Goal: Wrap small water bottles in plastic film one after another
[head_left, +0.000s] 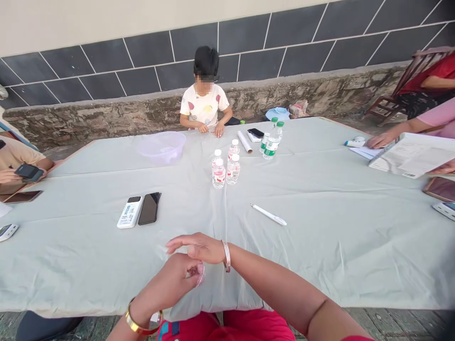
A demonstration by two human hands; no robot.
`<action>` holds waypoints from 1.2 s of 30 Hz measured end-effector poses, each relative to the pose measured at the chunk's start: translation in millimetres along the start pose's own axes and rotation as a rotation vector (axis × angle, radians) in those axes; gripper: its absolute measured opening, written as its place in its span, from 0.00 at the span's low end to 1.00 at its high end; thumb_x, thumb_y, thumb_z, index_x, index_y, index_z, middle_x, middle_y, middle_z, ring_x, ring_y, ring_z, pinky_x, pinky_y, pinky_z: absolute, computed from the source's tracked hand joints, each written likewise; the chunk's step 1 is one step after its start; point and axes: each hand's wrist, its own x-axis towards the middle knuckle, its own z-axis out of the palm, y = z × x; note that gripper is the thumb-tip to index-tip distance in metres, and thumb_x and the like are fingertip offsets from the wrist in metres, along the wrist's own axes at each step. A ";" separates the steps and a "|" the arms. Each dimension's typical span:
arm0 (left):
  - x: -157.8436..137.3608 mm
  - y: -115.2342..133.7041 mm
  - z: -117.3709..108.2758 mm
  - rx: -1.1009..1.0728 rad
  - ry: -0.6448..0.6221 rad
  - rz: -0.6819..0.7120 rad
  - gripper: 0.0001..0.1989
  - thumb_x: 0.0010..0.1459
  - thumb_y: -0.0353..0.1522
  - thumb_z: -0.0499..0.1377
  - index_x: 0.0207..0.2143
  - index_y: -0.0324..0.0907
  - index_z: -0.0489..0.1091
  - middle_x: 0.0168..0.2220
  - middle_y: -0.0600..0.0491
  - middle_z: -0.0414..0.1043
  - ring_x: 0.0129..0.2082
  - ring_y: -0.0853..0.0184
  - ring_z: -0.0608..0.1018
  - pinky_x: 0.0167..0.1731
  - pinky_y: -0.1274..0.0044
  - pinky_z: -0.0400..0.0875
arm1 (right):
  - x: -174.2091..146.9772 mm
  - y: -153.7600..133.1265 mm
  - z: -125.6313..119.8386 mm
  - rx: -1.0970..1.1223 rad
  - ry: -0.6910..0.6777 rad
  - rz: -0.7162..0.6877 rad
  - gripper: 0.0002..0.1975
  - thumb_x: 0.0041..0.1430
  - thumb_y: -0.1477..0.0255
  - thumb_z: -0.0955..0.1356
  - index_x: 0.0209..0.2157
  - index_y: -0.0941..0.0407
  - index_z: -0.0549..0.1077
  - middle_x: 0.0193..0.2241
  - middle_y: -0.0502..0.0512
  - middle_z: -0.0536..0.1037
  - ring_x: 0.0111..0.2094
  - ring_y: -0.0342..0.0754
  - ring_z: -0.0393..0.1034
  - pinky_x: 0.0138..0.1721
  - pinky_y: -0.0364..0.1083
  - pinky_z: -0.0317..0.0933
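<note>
My left hand [172, 282], with a gold bangle at the wrist, is curled closed above the near edge of the table. A small piece of crinkled clear plastic [201, 273] with a pinkish tint pokes out between its thumb and fingers; most of it is hidden. My right hand [199, 247], wearing a silver bangle, crosses just over the left one with its fingers stretched out to the left. Beyond the hands lie a white pen [268, 214], a black phone [150, 208] and a white power bank [130, 212].
Several small water bottles [219, 174] stand mid-table. Farther back are a translucent purple basin [162, 148], a paper roll [245, 142] and two green-capped bottles [273, 141]. A person [204, 104] sits opposite; others sit at both sides, one with an open book [414, 154].
</note>
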 end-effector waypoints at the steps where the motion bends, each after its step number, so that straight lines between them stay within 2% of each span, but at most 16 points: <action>1: -7.5 7.8 -7.1 -0.193 0.023 0.030 0.06 0.50 0.30 0.56 0.21 0.46 0.66 0.24 0.54 0.71 0.26 0.65 0.71 0.28 0.75 0.65 | -3.9 -2.9 8.8 0.101 -0.082 0.023 0.36 0.54 0.42 0.55 0.43 0.59 0.71 0.39 0.58 0.76 0.43 0.49 0.70 0.45 0.47 0.62; 3: -18.9 14.7 -19.5 -0.506 0.170 0.044 0.07 0.50 0.35 0.60 0.22 0.44 0.68 0.22 0.55 0.71 0.25 0.67 0.71 0.28 0.75 0.67 | -10.8 -1.4 20.9 0.191 -0.137 0.091 0.36 0.49 0.42 0.61 0.41 0.60 0.72 0.34 0.55 0.76 0.37 0.48 0.70 0.40 0.45 0.63; 5: -21.8 10.9 -26.0 -0.685 0.388 0.002 0.10 0.48 0.39 0.63 0.23 0.42 0.69 0.20 0.56 0.70 0.23 0.69 0.71 0.28 0.77 0.67 | -16.2 6.5 30.5 0.116 -0.113 0.171 0.26 0.47 0.53 0.70 0.39 0.59 0.73 0.30 0.51 0.76 0.33 0.45 0.70 0.37 0.43 0.62; 8: -10.4 -7.5 -22.9 -0.900 0.689 -0.089 0.15 0.39 0.40 0.69 0.25 0.41 0.70 0.21 0.57 0.71 0.24 0.71 0.72 0.31 0.78 0.69 | -21.8 18.8 43.5 -0.208 0.068 0.314 0.07 0.49 0.70 0.70 0.32 0.57 0.74 0.26 0.47 0.74 0.29 0.43 0.68 0.34 0.41 0.60; 10: 1.5 -22.5 -16.0 -1.064 0.795 -0.133 0.18 0.34 0.39 0.71 0.25 0.41 0.69 0.22 0.57 0.71 0.26 0.71 0.74 0.35 0.75 0.71 | -26.0 21.5 47.7 -0.497 0.234 0.374 0.02 0.50 0.74 0.68 0.28 0.56 0.73 0.28 0.50 0.76 0.33 0.45 0.68 0.37 0.43 0.58; 12: 11.2 -35.9 -8.6 -1.068 0.858 -0.171 0.18 0.33 0.40 0.70 0.25 0.42 0.68 0.23 0.58 0.71 0.27 0.69 0.74 0.36 0.72 0.72 | -31.7 18.7 46.0 -0.740 0.357 0.389 0.04 0.52 0.73 0.66 0.26 0.56 0.73 0.29 0.53 0.76 0.39 0.50 0.68 0.42 0.48 0.56; 14: 16.5 -45.2 -2.0 -0.895 0.877 -0.198 0.17 0.36 0.42 0.68 0.25 0.42 0.68 0.24 0.57 0.70 0.27 0.69 0.73 0.35 0.73 0.71 | -38.4 12.8 38.9 -0.843 0.361 0.383 0.05 0.53 0.72 0.65 0.26 0.56 0.72 0.26 0.52 0.76 0.37 0.49 0.69 0.45 0.50 0.53; 17: 17.2 -51.5 4.3 -0.559 0.811 -0.170 0.16 0.41 0.44 0.65 0.23 0.42 0.68 0.24 0.58 0.68 0.26 0.70 0.70 0.29 0.77 0.66 | -46.9 3.4 21.9 -0.839 0.310 0.336 0.04 0.54 0.73 0.65 0.28 0.55 0.72 0.23 0.49 0.75 0.27 0.44 0.67 0.41 0.47 0.54; 19: 15.1 -53.9 4.4 -0.459 0.726 -0.147 0.15 0.43 0.45 0.63 0.23 0.43 0.67 0.21 0.59 0.65 0.23 0.71 0.67 0.25 0.79 0.63 | -51.2 -1.8 9.2 -0.820 0.323 0.266 0.05 0.53 0.76 0.64 0.30 0.55 0.72 0.26 0.49 0.76 0.28 0.44 0.67 0.37 0.44 0.55; 22: 11.8 -58.6 -1.8 -0.486 0.628 -0.177 0.17 0.43 0.47 0.62 0.24 0.43 0.67 0.17 0.62 0.59 0.18 0.74 0.62 0.21 0.80 0.59 | -58.2 -10.2 -6.9 -0.814 0.318 0.215 0.06 0.53 0.77 0.64 0.30 0.55 0.73 0.26 0.50 0.76 0.30 0.45 0.67 0.32 0.42 0.54; 24: 10.4 -60.6 -7.6 -0.537 0.597 -0.224 0.18 0.42 0.48 0.63 0.24 0.42 0.67 0.17 0.62 0.58 0.18 0.74 0.62 0.22 0.80 0.61 | -64.1 -17.4 -13.3 -0.782 0.252 0.220 0.05 0.53 0.75 0.65 0.30 0.55 0.74 0.24 0.49 0.75 0.27 0.44 0.65 0.30 0.41 0.54; 28: 7.3 -52.7 -12.1 -0.660 0.574 -0.192 0.18 0.42 0.46 0.65 0.24 0.41 0.68 0.32 0.53 0.69 0.34 0.67 0.73 0.35 0.75 0.71 | -76.1 -33.8 -20.0 -0.605 0.111 0.217 0.06 0.54 0.72 0.65 0.33 0.55 0.75 0.25 0.48 0.75 0.25 0.41 0.65 0.28 0.40 0.54; 30: 3.1 -45.4 -8.6 -0.782 0.364 -0.120 0.16 0.45 0.43 0.65 0.24 0.41 0.68 0.33 0.52 0.71 0.36 0.65 0.75 0.36 0.73 0.72 | -80.1 -39.6 -25.8 -0.493 0.144 0.203 0.07 0.55 0.70 0.65 0.33 0.56 0.75 0.25 0.48 0.74 0.25 0.41 0.64 0.28 0.40 0.55; 33: -7.4 -35.4 0.1 -0.912 -0.052 -0.038 0.15 0.45 0.39 0.67 0.33 0.43 0.69 0.22 0.59 0.68 0.19 0.70 0.73 0.22 0.77 0.70 | -82.9 -40.1 -39.4 -0.325 0.314 0.204 0.11 0.54 0.64 0.67 0.33 0.57 0.74 0.26 0.49 0.73 0.25 0.41 0.64 0.28 0.40 0.56; 34: -10.9 -31.6 2.6 -0.936 -0.126 -0.016 0.18 0.43 0.38 0.68 0.36 0.44 0.69 0.21 0.60 0.68 0.17 0.71 0.72 0.20 0.78 0.68 | -82.8 -37.1 -43.0 -0.294 0.373 0.217 0.12 0.53 0.63 0.67 0.32 0.58 0.73 0.26 0.49 0.73 0.26 0.41 0.64 0.28 0.40 0.57; 36: -14.3 -22.0 5.4 -0.996 -0.142 0.022 0.22 0.38 0.36 0.71 0.38 0.44 0.71 0.21 0.59 0.70 0.19 0.70 0.74 0.23 0.77 0.69 | -80.8 -26.5 -43.5 -0.307 0.465 0.261 0.13 0.52 0.61 0.69 0.31 0.57 0.73 0.27 0.49 0.73 0.27 0.42 0.64 0.29 0.40 0.57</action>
